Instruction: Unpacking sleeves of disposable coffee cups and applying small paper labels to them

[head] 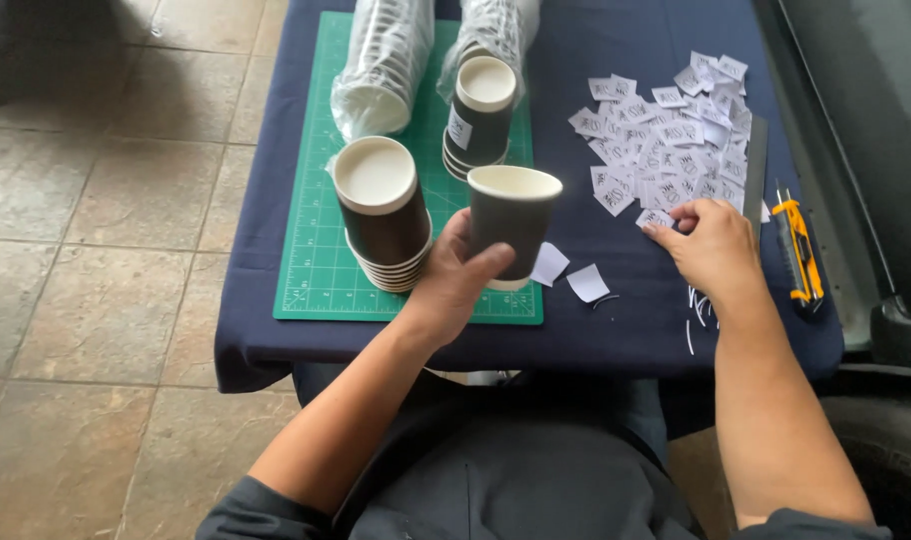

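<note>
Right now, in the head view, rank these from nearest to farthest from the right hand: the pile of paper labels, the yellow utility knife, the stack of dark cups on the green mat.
1. Pile of paper labels: the right hand has its fingertips on the pile's near edge.
2. Yellow utility knife: just right of the hand, at the table edge.
3. Stack of dark cups: far left on the green cutting mat, beyond the cup in the left hand.

Soft even daylight, faint shadows, perhaps slight edge distortion
</note>
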